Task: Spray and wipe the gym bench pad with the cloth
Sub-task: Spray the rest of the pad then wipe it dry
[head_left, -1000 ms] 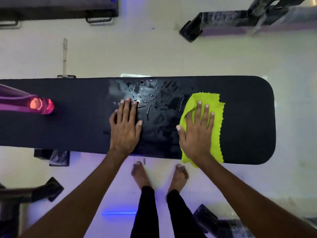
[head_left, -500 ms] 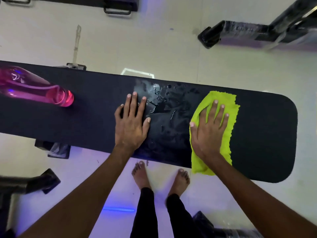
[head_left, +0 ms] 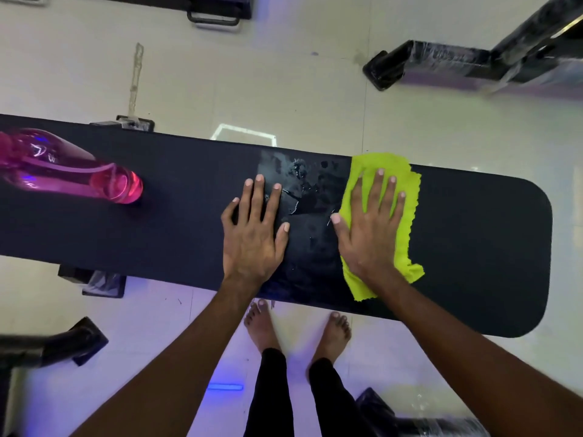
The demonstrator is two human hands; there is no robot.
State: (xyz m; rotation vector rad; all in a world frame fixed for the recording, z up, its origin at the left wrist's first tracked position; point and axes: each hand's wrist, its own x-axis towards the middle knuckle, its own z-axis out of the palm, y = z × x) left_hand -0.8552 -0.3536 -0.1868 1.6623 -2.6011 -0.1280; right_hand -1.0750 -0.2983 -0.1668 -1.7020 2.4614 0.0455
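A long black bench pad (head_left: 473, 241) runs across the view. Wet droplets and streaks (head_left: 303, 190) glisten on its middle. A yellow-green cloth (head_left: 407, 190) lies flat on the pad, right of the wet patch. My right hand (head_left: 369, 225) presses down on the cloth with fingers spread straight. On the bare pad just left of the wet patch, my left hand (head_left: 255, 231) rests flat, its fingers straight. A pink translucent spray bottle (head_left: 69, 168) stands on the pad at the far left, apart from both hands.
Black wrapped equipment frames stand at the upper right (head_left: 467, 61), lower left (head_left: 53, 345) and lower right (head_left: 410, 421). A bench foot (head_left: 94, 282) shows under the pad's near edge. My bare feet (head_left: 296, 326) stand on the pale tiled floor.
My right hand has slid the cloth up toward the pad's far edge, over part of the wet area. The left hand stays flat in place. The view has tilted.
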